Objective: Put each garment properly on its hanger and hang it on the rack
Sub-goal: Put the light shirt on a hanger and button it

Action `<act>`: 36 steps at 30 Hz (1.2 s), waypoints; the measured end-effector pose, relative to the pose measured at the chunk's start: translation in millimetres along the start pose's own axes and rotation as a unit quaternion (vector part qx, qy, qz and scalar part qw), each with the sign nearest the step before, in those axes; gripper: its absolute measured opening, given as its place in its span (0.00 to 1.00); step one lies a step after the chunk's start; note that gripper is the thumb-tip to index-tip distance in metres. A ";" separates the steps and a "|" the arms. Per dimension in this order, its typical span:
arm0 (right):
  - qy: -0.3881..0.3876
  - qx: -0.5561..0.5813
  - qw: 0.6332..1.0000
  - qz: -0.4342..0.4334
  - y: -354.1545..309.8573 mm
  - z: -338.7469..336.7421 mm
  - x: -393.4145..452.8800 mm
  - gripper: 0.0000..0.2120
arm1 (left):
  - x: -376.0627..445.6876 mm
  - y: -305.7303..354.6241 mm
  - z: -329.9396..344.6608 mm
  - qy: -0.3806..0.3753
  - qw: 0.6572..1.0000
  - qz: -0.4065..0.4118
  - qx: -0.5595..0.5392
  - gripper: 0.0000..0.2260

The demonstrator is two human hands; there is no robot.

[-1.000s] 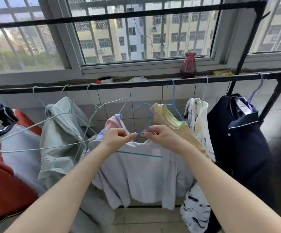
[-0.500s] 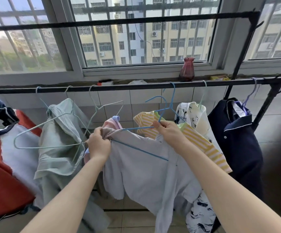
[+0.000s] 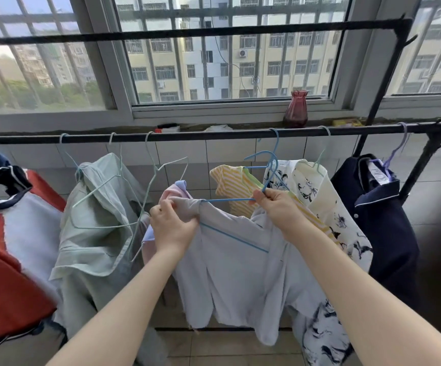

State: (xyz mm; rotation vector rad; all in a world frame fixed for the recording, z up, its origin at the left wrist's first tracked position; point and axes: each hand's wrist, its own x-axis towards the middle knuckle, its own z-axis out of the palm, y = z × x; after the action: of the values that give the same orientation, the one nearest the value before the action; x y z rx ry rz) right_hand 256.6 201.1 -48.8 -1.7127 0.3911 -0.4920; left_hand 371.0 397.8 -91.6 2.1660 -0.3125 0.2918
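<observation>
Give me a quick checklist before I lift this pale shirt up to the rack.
1. Left hand grips pale shirt shoulder: ok.
2. Right hand holds blue hanger: ok.
3. Hanger arm inside left shoulder: ok.
4. Right shoulder seated on hanger: not ok, cloth sags below the wire.
5. Hook free of the striped top hanger: cannot tell.
6. Free space on rack bar: ok.

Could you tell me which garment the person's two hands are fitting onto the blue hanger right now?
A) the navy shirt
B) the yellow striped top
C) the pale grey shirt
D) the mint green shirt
C: the left hand grips the pale grey shirt bunched over the blue hanger, whose neck the right hand pinches.
</observation>
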 end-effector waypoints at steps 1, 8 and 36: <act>-0.001 -0.002 1.000 0.000 0.5 0.0 0.9 0.12 | 1.8 0.2 1.4 -0.002 1.000 -0.013 0.006 0.22; 0.038 -0.031 0.999 0.013 4.8 -18.4 -2.9 0.12 | 25.9 4.7 -4.4 -0.059 0.993 -0.026 -0.095 0.08; 0.002 0.142 0.990 0.015 -48.4 18.8 27.0 0.18 | 48.6 34.7 -15.1 -0.235 0.953 -0.091 -0.167 0.13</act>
State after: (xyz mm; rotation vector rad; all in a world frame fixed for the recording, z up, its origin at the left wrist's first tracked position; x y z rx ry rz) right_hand 289.0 212.4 -1.4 -1.4291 0.3326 -0.5029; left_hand 404.0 385.1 -41.1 1.8855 -0.3920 -0.3669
